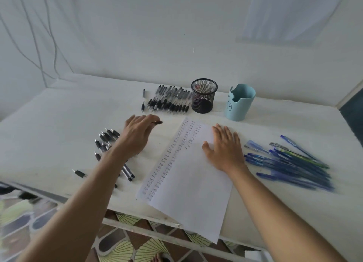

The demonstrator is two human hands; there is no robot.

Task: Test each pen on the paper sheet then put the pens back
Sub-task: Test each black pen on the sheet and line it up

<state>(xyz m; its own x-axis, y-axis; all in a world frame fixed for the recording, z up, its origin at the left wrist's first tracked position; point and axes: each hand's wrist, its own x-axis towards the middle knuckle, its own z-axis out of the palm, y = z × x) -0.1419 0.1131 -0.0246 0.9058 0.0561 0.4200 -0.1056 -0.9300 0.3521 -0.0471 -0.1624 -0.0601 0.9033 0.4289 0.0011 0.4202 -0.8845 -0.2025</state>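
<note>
- The sheet (188, 193) is being pressed flat by the spread right hand (225, 149); marks (176, 153) are filling only its left columns.
- A black pen (158, 122) is being pinched by the left hand (137, 136), left of the sheet, beyond a black pile (107, 139); blue pens (290, 163) are lying right.
- Farther back, a black row (169, 100) is lying beside a mesh cup (204, 95) and a blue cup (239, 102); returning is seemingly being left undone.

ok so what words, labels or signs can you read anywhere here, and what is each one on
Nothing here is clear enough to quote.
paper sheet: columns of one short handwritten scribble, repeated down its left side, too small and blurred to read.
blue pens: pale print on some barrels, too blurred to read.
blue cup: a circle holding two short strokes, a drawn sign, not letters.
</note>
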